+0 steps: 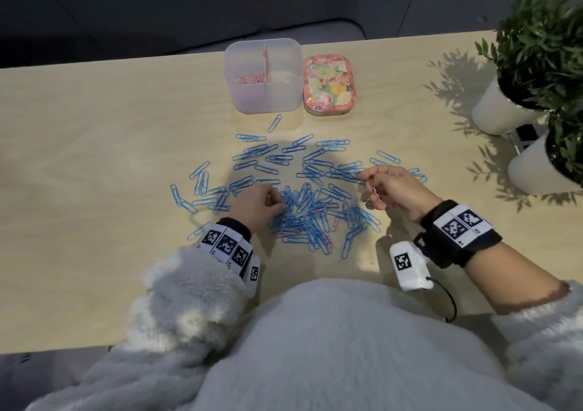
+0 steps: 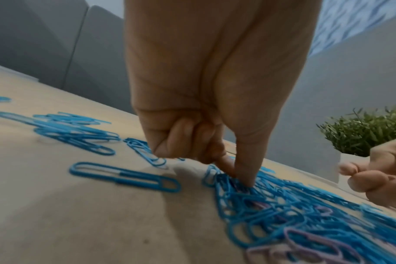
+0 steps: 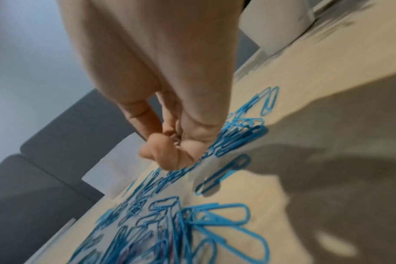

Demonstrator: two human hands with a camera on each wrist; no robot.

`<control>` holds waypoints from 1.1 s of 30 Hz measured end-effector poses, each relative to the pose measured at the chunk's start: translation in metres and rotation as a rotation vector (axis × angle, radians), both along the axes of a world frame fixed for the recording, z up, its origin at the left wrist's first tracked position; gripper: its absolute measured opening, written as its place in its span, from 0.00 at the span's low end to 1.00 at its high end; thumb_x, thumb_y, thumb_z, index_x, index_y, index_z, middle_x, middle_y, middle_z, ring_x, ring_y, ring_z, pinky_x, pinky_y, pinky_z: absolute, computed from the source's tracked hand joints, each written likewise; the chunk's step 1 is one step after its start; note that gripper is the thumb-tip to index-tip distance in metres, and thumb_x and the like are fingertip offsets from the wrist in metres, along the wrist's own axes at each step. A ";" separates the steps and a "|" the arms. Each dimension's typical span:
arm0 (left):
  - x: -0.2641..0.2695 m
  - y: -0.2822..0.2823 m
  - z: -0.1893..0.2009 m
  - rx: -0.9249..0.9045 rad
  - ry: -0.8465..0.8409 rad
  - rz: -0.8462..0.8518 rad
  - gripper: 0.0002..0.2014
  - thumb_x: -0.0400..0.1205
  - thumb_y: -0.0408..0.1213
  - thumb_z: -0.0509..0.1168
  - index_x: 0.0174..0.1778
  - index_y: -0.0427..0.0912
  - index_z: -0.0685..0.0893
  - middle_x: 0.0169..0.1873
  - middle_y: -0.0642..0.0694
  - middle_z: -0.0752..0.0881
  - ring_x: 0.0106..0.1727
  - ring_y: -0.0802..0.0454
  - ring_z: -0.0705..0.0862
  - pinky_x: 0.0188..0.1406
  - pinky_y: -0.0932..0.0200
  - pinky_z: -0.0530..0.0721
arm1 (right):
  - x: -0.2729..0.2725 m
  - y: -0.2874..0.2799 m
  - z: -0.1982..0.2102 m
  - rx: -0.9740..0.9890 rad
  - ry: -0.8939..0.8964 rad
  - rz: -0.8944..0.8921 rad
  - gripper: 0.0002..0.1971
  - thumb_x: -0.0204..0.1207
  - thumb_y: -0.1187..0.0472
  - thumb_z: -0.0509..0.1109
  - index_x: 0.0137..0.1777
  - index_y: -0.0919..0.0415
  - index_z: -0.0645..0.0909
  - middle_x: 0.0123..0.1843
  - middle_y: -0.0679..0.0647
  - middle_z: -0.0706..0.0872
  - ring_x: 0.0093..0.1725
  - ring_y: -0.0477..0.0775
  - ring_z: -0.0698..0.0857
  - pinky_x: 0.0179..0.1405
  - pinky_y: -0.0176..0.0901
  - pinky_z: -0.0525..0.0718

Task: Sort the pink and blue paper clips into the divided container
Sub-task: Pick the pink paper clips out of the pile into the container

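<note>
A heap of blue paper clips [image 1: 310, 208] with a few pink ones [image 2: 305, 239] mixed in lies mid-table. My left hand [image 1: 279, 204] reaches into the heap's left side. In the left wrist view its thumb and forefinger [image 2: 242, 178] pinch down among the clips; the clip between them is hidden. My right hand [image 1: 367, 186] hovers above the heap's right edge with curled fingers that hold a pink clip [image 1: 376, 193]. The clear divided container [image 1: 284, 95] stands at the back, with pink clips [image 1: 250, 78] in its left compartment. Its right compartment looks bare.
A floral tin [image 1: 328, 85] sits right beside the container. Two potted plants [image 1: 536, 63] in white pots stand at the table's right end. Loose blue clips [image 1: 202, 190] spread left and back of the heap. The light wooden table [image 1: 94, 158] ends just behind the container.
</note>
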State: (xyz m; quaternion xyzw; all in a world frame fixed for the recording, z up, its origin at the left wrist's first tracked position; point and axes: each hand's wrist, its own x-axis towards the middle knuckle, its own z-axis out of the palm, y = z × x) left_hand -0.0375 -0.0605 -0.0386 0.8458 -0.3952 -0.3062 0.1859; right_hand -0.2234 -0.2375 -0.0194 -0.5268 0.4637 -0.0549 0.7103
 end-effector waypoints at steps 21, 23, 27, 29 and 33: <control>-0.002 0.005 -0.004 0.070 -0.165 0.028 0.12 0.77 0.49 0.67 0.36 0.43 0.81 0.32 0.49 0.81 0.37 0.49 0.78 0.37 0.58 0.72 | 0.026 0.023 -0.021 -0.833 0.257 0.730 0.02 0.72 0.59 0.70 0.41 0.52 0.81 0.26 0.43 0.73 0.31 0.45 0.73 0.38 0.42 0.70; -0.003 0.003 -0.006 0.107 -0.161 0.031 0.13 0.77 0.49 0.67 0.36 0.42 0.81 0.33 0.47 0.82 0.39 0.47 0.80 0.39 0.57 0.73 | 0.029 0.029 -0.021 -0.854 0.287 0.774 0.03 0.72 0.57 0.71 0.44 0.53 0.81 0.29 0.42 0.73 0.37 0.48 0.75 0.40 0.42 0.72; 0.013 0.008 -0.001 0.142 -0.122 0.099 0.11 0.78 0.47 0.66 0.37 0.43 0.81 0.36 0.45 0.83 0.45 0.42 0.84 0.39 0.56 0.74 | 0.034 0.034 -0.023 -0.842 0.306 0.860 0.05 0.74 0.57 0.70 0.41 0.51 0.75 0.30 0.41 0.72 0.42 0.49 0.75 0.40 0.40 0.68; 0.020 0.013 0.002 0.157 -0.148 0.116 0.11 0.79 0.47 0.64 0.38 0.43 0.81 0.39 0.43 0.85 0.47 0.40 0.84 0.41 0.54 0.76 | 0.032 0.031 -0.022 -0.775 0.265 0.841 0.07 0.73 0.59 0.71 0.38 0.53 0.75 0.30 0.42 0.73 0.37 0.49 0.75 0.38 0.40 0.69; 0.020 0.020 0.007 0.129 -0.262 0.117 0.07 0.79 0.42 0.63 0.44 0.44 0.82 0.42 0.45 0.84 0.48 0.41 0.83 0.42 0.53 0.77 | 0.020 0.022 -0.013 -0.595 0.177 0.821 0.11 0.68 0.65 0.75 0.30 0.51 0.78 0.31 0.45 0.82 0.32 0.40 0.79 0.36 0.33 0.74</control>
